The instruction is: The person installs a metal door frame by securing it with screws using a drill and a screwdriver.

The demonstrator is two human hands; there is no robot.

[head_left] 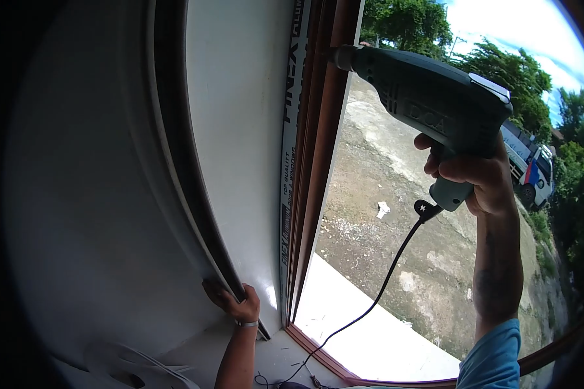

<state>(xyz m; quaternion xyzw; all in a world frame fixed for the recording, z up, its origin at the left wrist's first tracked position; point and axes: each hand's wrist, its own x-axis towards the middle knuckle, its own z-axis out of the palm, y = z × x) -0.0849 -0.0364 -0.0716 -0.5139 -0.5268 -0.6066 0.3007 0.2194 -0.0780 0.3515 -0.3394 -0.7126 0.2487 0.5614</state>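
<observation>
A dark green corded power drill (444, 97) is gripped by its handle in my right hand (480, 172), its chuck pointing left at the brown metal frame (328, 129) of the opening. The chuck's tip is against or just in front of the frame; which one is too dark to tell. Lower down, my left hand (237, 301) is wrapped round the lower part of a long dark metal profile (191, 162) that stands beside the white wall. Printed protective tape (289, 168) runs down the frame's inner side.
The drill's black cord (386, 279) hangs to the floor near the frame's bottom corner. White looped strips (139, 356) lie at the lower left. Outside are a white ledge (370, 343), rough ground, trees and a parked truck (535, 172). Small debris dots the floor.
</observation>
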